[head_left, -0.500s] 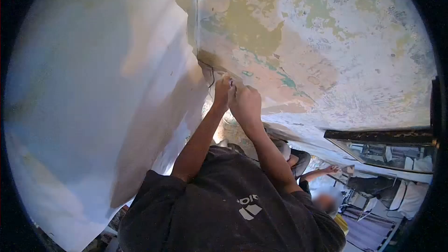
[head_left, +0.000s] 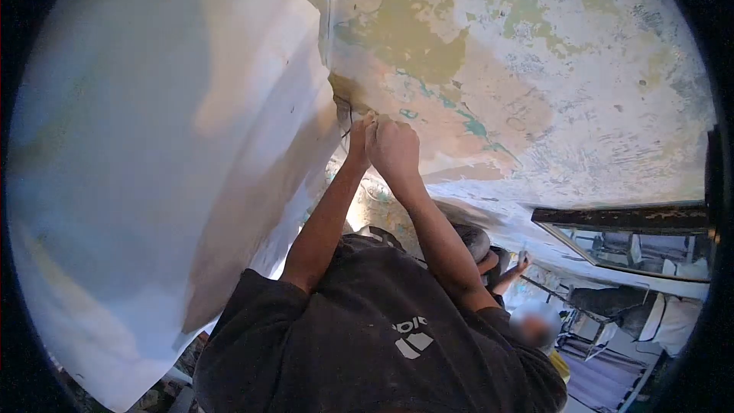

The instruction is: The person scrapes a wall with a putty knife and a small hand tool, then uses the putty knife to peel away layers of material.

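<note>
Both hands meet in front of me at the corner of the walls. My left hand [head_left: 359, 140] is closed, with its fingers and thumb pinched near the tips. My right hand [head_left: 394, 145] is curled into a fist right against it. Whatever lies between the fingers is hidden or too small to name. A thin dark cable [head_left: 351, 113] hangs in the corner just beside my left hand. Behind the hands rises a patchy wall [head_left: 489, 69] with peeling beige, olive and green paint.
A smooth white wall [head_left: 153, 145] stands close on the left. At the right is a dark-framed opening [head_left: 619, 222]. Another person's raised hand [head_left: 523, 261] shows at lower right, near a dark cloth [head_left: 612, 304] and a rack.
My hands have drawn closer together, and my right hand has turned so that its fingers are more hidden. The other person's hand has moved left, and the flat object near it is out of sight.
</note>
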Demonstrator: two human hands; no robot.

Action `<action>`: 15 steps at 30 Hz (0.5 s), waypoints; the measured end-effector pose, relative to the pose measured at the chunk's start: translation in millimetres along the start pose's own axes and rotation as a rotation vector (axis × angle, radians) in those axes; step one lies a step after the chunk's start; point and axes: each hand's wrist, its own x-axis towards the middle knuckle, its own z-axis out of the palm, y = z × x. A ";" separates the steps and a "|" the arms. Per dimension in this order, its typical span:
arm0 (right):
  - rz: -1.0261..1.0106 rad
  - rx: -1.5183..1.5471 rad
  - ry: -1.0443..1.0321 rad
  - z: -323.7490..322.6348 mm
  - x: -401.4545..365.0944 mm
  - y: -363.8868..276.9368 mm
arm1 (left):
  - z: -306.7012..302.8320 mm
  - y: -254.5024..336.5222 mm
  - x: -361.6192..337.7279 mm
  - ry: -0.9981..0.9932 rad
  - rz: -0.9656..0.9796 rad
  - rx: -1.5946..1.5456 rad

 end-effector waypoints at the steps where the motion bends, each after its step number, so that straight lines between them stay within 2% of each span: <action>1: -0.028 0.037 0.051 0.9 -1.1 -0.3 | 1.3 -0.2 -1.6 0.047 0.049 0.096; 3: -0.076 0.067 0.105 -3.3 1.0 -3.2 | 5.6 -1.1 4.2 0.116 0.103 0.187; 5: -0.005 0.039 0.096 -10.2 -4.0 -10.3 | 7.6 -2.3 4.7 0.082 -0.540 -0.672; 6: -0.006 0.039 0.095 -2.9 0.4 -8.1 | 10.0 -11.7 6.5 0.084 -0.540 -0.673; 8: -0.020 0.011 0.048 17.4 4.2 -1.9 | 13.6 -34.5 3.5 0.125 -0.739 -1.339; 9: -0.013 0.014 0.051 14.4 2.3 -4.8 | 9.5 -34.1 0.3 0.119 -0.743 -1.335; 11: -0.027 0.018 -0.022 5.0 3.2 -10.8 | 1.9 -33.3 -0.9 0.068 0.135 0.282; 12: -0.030 0.017 -0.021 -0.4 4.3 -13.9 | 3.7 -37.3 3.5 0.071 0.138 0.282; 14: -0.048 0.082 0.102 -8.7 1.6 -14.7 | 14.0 -45.0 8.1 0.051 -0.557 -0.378; 15: -0.037 0.077 0.096 -6.1 1.2 -13.6 | 18.3 -44.6 2.0 0.043 -0.567 -0.382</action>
